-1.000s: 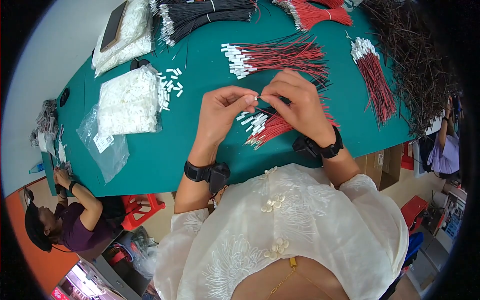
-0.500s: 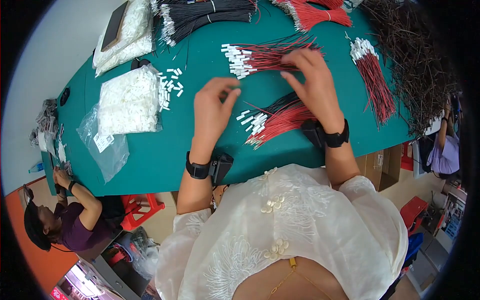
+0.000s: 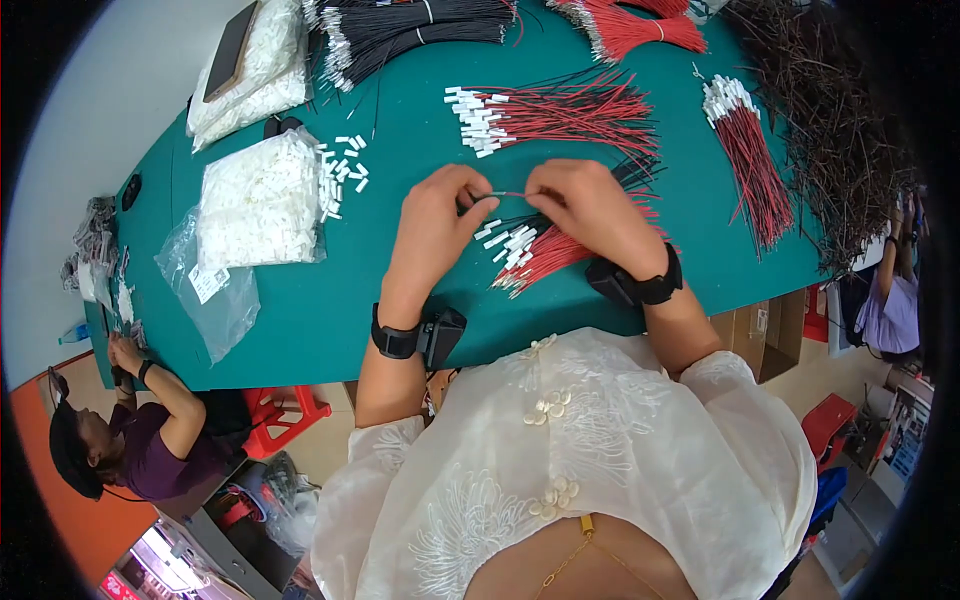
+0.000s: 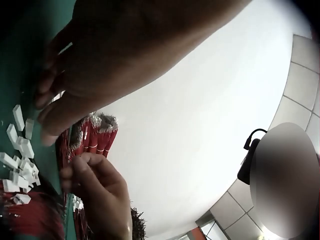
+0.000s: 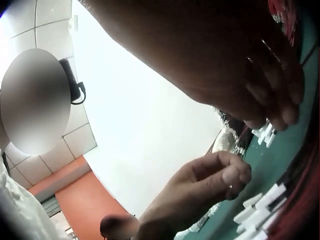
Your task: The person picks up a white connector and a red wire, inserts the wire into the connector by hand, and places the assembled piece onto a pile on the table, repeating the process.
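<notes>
Wire (image 3: 514,194) pinched btwn our fingertips, w/ loose strands near the R wrist

We've got it in mid-view, above the table (image 3: 400,120). Our L hand (image 3: 432,225) grips one end w/ thumb & finger, our R hand (image 3: 590,205) pinches the other; can't tell if a white piece is hidden in the L grip. Main risk, we'd judge: it's v. thin, so a light pinch could let it slip, & too hard a pull could strain the end. Next: the lower wire bundle (image 3: 565,250) lies at 4–5 o'clock, near our R wristband (image 3: 660,290), which could snag strands & mix up the ends. The upper wire bundle (image 3: 575,118), at 1 o'clock, is close enough to tangle if we reach over it.

Containers: the clear bag (image 3: 258,205) at 9 o'clock is full of small white pieces, its slack plastic trailing toward 8. Loose white pieces (image 3: 340,175) sit just beside it; a sleeve or knock could scatter them. The upper bag (image 3: 275,105), at 10 o'clock, holds more white stuff, w/ a dark flat item (image 3: 229,52) on top that might slide if bumped. Cardboard box (image 3: 778,335) at 4 o'clock, past the table edge: contents unclear.
</notes>
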The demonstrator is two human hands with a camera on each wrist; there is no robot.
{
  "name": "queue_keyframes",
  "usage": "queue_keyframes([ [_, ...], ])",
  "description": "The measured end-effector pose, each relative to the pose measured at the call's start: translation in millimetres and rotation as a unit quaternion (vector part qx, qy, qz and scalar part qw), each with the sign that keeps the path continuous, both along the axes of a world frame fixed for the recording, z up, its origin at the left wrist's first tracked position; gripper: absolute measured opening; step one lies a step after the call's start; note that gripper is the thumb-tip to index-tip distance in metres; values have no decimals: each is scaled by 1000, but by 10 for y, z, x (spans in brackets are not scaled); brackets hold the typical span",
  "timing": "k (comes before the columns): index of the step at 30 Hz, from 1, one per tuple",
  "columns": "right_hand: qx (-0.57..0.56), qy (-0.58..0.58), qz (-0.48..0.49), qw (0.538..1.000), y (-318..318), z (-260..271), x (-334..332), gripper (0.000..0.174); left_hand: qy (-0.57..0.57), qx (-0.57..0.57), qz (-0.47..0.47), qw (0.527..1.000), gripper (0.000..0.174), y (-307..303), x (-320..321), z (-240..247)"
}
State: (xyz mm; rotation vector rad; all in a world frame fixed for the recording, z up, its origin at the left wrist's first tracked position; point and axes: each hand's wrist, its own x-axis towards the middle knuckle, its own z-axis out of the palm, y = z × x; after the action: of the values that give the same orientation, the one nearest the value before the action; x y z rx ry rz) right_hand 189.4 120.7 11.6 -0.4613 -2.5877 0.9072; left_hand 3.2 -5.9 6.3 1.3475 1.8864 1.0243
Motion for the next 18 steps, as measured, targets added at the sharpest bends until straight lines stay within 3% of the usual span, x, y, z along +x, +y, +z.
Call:
queue_keyframes([
  [5, -147, 37, -86, 985, 34, 148, 30, 7, 116, 42, -101, 987, 14, -80, -59, -38],
  [9, -186, 70, -102, 975, 11, 238, 30, 7, 16, 12, -72, 997, 15, -51, -41, 16],
  [12, -183, 89, -111, 973, -8, 232, 29, 8, -285, 63, 3, 956, 15, -29, -49, -8],
  [18, -157, 118, -105, 975, -20, 245, 20, 9, -349, 58, 1, 935, 15, -28, -68, 11],
])
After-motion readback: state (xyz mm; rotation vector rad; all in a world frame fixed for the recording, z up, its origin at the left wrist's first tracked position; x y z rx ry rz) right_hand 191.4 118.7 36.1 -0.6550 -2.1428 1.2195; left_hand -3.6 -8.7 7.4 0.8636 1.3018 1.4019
